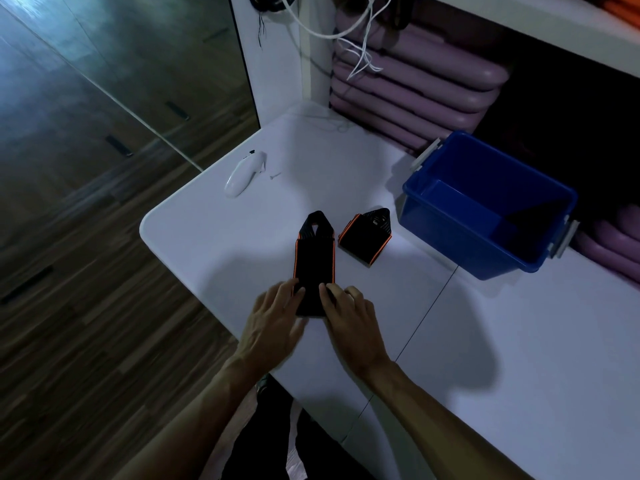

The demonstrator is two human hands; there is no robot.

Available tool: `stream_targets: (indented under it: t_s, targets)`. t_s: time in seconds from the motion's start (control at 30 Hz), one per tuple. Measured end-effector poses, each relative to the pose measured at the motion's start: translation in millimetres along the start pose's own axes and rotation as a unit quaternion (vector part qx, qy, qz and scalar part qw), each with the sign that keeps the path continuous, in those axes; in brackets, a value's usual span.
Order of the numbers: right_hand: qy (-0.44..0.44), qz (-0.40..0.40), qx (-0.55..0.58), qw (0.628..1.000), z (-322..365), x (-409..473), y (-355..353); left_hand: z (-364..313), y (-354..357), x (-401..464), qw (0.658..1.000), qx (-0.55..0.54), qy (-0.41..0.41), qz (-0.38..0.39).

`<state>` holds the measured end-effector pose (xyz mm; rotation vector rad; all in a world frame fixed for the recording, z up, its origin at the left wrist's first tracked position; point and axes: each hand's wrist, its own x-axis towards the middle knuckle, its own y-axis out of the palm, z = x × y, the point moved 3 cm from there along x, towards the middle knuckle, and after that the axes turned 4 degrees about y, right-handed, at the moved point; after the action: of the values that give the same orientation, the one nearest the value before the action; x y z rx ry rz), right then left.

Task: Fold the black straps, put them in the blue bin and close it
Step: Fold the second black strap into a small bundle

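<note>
2 black straps with orange edges lie on the white counter [519, 341] at the centre of the frame. The longer strap [315, 261] runs toward the lower centre, where 2 hands press on its near end: the left hand [273, 320] on its left edge, the right hand [349, 313] on its right edge, fingers [294, 289] of both spread flat on the fabric, not closed around it. The folded strap [365, 237] sits just to its right, apart. 1 blue bin [485, 209] stands open at the right, near the folded strap, with 2 grey latches. 1 white controller [242, 173] lies at the upper left of the counter.
</note>
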<state>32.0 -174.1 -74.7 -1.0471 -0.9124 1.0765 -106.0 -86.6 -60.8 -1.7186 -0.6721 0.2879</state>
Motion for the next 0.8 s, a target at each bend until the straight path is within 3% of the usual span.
stream_targets:
  t_s: [0.17,0.3,0.5,0.67,0.8]
  targets:
    - [-0.004,0.0,0.083,0.997,-4.2,1.6,-4.8,1.0,-4.5,9.1,0.999,-0.037,-0.004,0.011]
    - [0.063,0.019,0.206,0.976,-6.7,6.9,-18.8,5.9,-8.5,16.9,0.994,-0.105,-0.031,0.024]
    - [0.097,-0.061,0.132,0.985,2.0,40.7,-24.8,-3.7,2.3,44.1,0.959,-0.185,-0.211,-0.044]
    - [0.096,-0.073,0.062,0.991,-4.2,39.7,-16.7,-9.8,0.7,54.0,0.946,-0.199,-0.249,-0.053]
    - [0.137,-0.058,0.044,0.988,-2.9,25.9,-5.7,-18.9,-0.6,45.4,0.907,-0.269,-0.317,-0.061]
